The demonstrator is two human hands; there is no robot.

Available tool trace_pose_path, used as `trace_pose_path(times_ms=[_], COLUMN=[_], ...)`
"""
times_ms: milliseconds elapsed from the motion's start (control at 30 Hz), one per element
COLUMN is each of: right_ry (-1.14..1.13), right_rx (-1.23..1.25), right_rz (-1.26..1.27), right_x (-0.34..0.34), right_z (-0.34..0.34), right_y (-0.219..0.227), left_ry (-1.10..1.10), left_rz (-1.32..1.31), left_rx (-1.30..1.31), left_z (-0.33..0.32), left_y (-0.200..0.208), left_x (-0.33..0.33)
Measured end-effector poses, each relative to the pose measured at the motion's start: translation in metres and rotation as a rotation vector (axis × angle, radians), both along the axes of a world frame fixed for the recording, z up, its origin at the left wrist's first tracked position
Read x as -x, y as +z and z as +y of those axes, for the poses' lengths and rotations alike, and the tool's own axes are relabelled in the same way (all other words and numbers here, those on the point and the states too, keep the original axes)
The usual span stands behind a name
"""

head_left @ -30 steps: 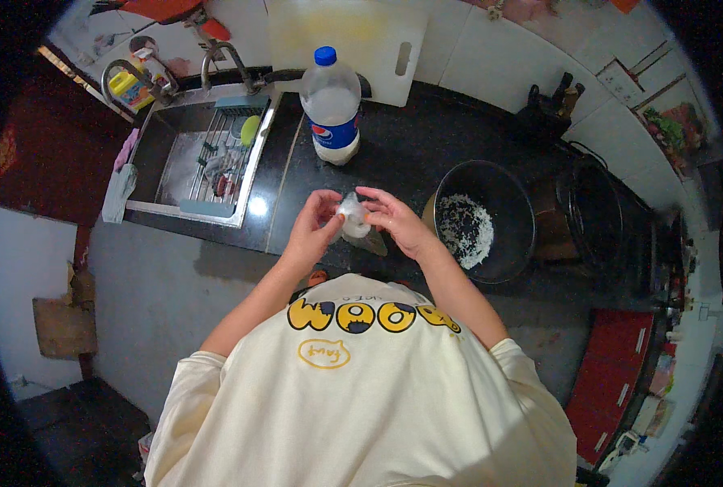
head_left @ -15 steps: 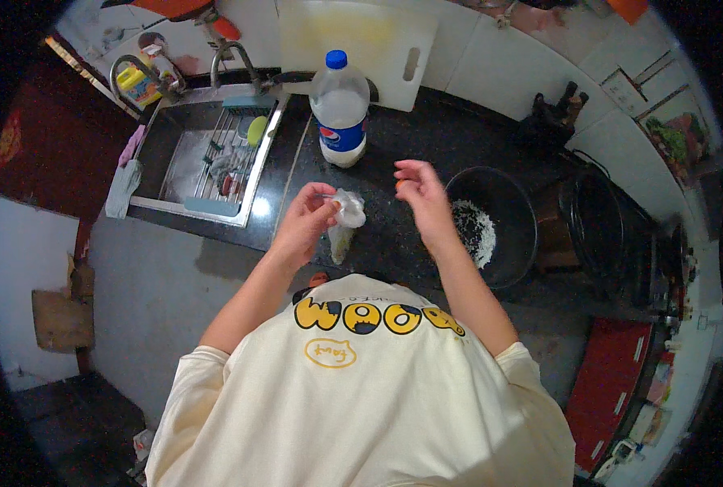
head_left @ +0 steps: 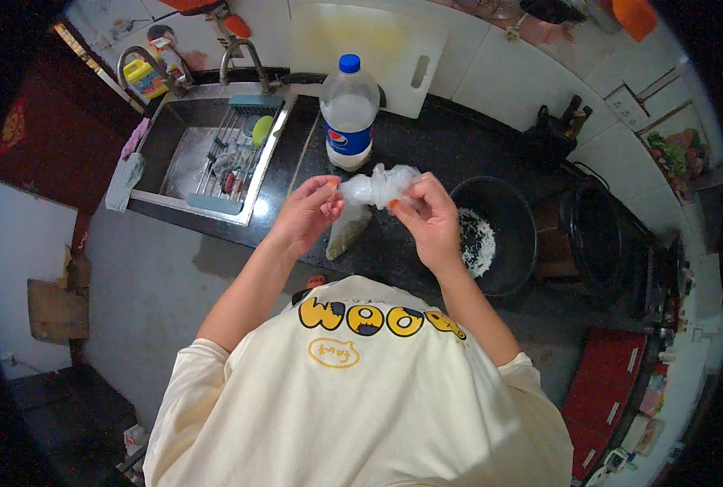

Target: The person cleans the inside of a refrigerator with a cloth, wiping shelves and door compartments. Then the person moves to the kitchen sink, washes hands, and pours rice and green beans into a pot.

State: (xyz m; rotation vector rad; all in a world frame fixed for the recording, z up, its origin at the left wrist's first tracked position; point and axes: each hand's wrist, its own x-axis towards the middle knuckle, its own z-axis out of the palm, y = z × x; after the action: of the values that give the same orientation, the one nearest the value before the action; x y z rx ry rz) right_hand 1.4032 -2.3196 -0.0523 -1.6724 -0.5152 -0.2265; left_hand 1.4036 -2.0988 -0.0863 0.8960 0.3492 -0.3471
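Note:
A clear plastic bag [head_left: 382,185] hangs over the dark counter, its upper part crumpled and spread between my hands. Something grey-green fills its lower end, though I cannot make out what. My left hand [head_left: 303,213] pinches the bag's left edge between thumb and fingers. On the other side, my right hand [head_left: 433,226] is closed on the bunched plastic. Just beyond the bag stands a large clear bottle [head_left: 350,109] with a blue cap, a blue label and white contents at its bottom. Right of my right hand sits a round black pot [head_left: 514,243] with white grainy stuff [head_left: 477,243] inside.
At the left is a steel sink [head_left: 179,146] with a dish rack [head_left: 236,154] across it. A white cutting board [head_left: 410,40] leans on the back wall. A knife block [head_left: 552,130] stands at the back right, and a black round cooker [head_left: 597,219] lies beyond the pot.
My right hand has moved left and taken hold of the bag's top. The crumpled plastic is now pulled out sideways between both hands.

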Motion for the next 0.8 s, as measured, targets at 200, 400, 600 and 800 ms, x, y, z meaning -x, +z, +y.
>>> trace_pose_path(times_ms=[200, 400, 600, 800], right_ry=[0.057, -0.017, -0.196, -0.135], right_rx=[-0.28, -0.269, -0.289, -0.012], right_rz=[0.02, -0.033, -0.127, -0.162], right_x=[0.004, -0.003, -0.01, 0.011], right_z=[0.013, 0.02, -0.01, -0.017], right_y=[0.041, 0.054, 0.081, 0.071], left_ry=[-0.214, -0.097, 0.211, 0.139], left_rz=[-0.642, -0.867, -0.698, -0.574], left_rx=[-0.532, -0.892, -0.62, -0.93], left_z=[-0.007, -0.009, 0.026, 0.041], left_y=[0.038, 0.032, 0.07, 0.043], left_x=[0.008, 0.004, -0.022, -0.024])
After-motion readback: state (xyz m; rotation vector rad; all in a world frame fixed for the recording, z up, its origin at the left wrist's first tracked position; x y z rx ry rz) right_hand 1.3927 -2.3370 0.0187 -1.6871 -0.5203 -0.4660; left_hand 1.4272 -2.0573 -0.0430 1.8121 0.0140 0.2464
